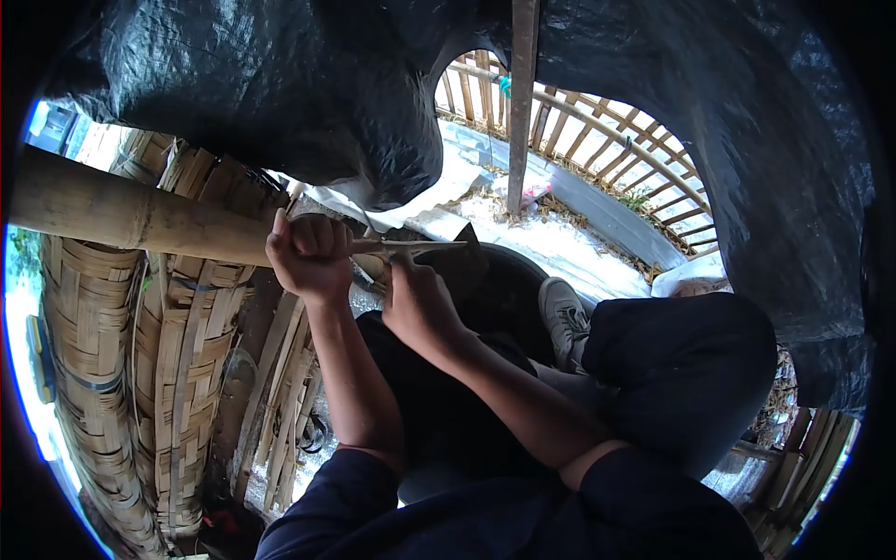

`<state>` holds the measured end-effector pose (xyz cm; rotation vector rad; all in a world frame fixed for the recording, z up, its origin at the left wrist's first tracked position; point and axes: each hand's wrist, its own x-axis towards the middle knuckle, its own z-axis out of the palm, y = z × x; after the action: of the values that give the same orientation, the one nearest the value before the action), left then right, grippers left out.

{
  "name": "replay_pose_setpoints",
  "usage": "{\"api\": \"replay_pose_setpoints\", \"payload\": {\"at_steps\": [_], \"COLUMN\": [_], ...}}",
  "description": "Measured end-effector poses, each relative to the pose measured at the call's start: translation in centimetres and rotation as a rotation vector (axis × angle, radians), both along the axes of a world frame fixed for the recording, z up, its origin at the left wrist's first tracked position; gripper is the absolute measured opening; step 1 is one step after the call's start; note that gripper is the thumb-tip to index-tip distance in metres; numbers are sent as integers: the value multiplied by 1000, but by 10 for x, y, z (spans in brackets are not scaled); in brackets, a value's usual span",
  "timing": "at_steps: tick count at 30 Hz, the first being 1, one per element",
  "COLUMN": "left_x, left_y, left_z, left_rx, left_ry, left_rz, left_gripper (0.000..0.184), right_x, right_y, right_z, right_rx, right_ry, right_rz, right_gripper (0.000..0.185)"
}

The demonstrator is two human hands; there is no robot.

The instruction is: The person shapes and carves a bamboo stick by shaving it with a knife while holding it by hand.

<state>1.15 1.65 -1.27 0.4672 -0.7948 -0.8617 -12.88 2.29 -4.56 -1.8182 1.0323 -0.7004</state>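
Observation:
My left hand (313,252) is closed in a fist beside the end of a thick bamboo pole (201,224); its thumb points up. A thin, pale, pointed strip (434,245) juts out of this fist to the right, browner close to the hand. Whether it is bamboo or a blade I cannot tell. My right hand (422,306) is closed just below, its fingers curled and the thumb side against the strip. Whatever else its fingers may hold is hidden. Behind the strip's tip rises a dark angular piece (464,257), over a dark round rim.
Woven bamboo panels (89,327) stand at the left. Black plastic sheeting (252,84) hangs overhead and down the right. A narrow upright post (522,112) stands ahead, with a slatted bamboo fence (607,140) beyond. My bent leg (681,373) and grey shoe (563,322) are at right.

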Motion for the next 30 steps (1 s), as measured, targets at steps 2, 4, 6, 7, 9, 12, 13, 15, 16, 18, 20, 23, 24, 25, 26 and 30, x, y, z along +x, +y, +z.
{"api": "replay_pose_setpoints", "payload": {"at_steps": [2, 4, 6, 7, 9, 12, 13, 15, 16, 18, 20, 23, 24, 25, 26, 30], "left_x": [-2, -8, -10, -10, -8, 2, 3, 9, 13, 17, 12, -1, -3, -2, 2, 4], "left_y": [1, 1, -1, -3, -2, 1, 2, 1, 2, 9, 9, 5, 5, 4, 5, 2], "left_z": [0, 2, 4, 5, 3, 2, 1, 0, -2, -6, -9, -2, -1, -2, -2, -9], "left_rx": [28, 43, 57, 76, 110, 67, 42, 11, 14, 27, -46, -34, -9, -27, -30, -66], "left_ry": [-14, -13, -13, -20, -21, 11, -9, -34, -14, 0, 12, -62, -63, -67, -65, -77], "left_rz": [29, 55, 82, 105, 131, 34, 6, -23, 8, 45, 46, -34, -43, -84, -79, -87], "left_gripper": [48, 48, 48, 48, 49, 50, 50, 50, 50, 50, 49, 49, 49, 50, 50, 45], "right_x": [-2, -10, -20, -13, -3, -3, -4, -2, 0, 5, 3, -6, -6, -4, -2, -5], "right_y": [-14, -25, -33, -29, -14, -14, -17, -25, -25, -16, -6, -7, -11, -14, -14, -6], "right_z": [-43, -93, -107, -85, -31, -17, -17, -29, -30, -25, -4, 12, 7, -2, -6, 18], "right_rx": [92, 63, 73, 63, -19, -29, 42, -35, -93, -98, -108, -54, -61, -50, -53, -122], "right_ry": [122, 188, 184, 84, -6, -50, -3, -4, 17, 63, 156, 193, 181, 161, 163, 175], "right_rz": [1, -82, -25, -76, -16, 47, 43, 83, 114, 114, 87, 103, 94, 73, 78, 91], "right_gripper": [12, 15, 19, 16, 14, 11, 11, 13, 13, 16, 26, 33, 34, 35, 35, 17]}}
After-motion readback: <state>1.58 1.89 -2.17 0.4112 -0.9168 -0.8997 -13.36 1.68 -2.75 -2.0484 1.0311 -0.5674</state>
